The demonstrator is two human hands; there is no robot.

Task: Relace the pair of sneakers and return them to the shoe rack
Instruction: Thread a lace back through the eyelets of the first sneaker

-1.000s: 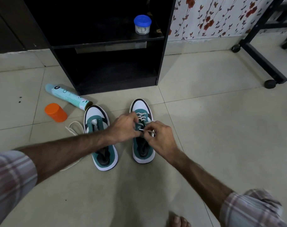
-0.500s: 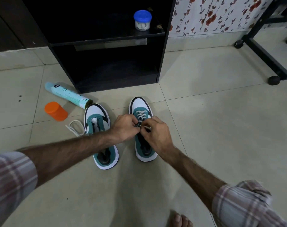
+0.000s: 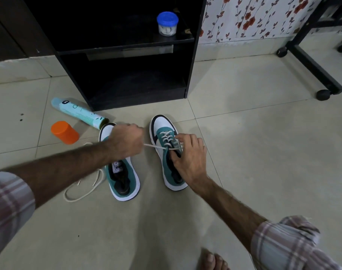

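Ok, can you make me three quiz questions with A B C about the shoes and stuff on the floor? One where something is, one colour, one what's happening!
1. Where is the jar with the blue lid?
A. on the floor
B. on the black shelf
C. inside a sneaker

2. What colour is the cap on the floor?
A. orange
B. purple
C. yellow

3. What is the left hand doing?
A. lying flat on the floor
B. pulling the lace of the right sneaker
C. holding the spray can

Answers: 1 B, it stands on the shelf. 2 A, it is bright orange beside the spray can. 3 B, the lace runs taut from the right sneaker into its grip.
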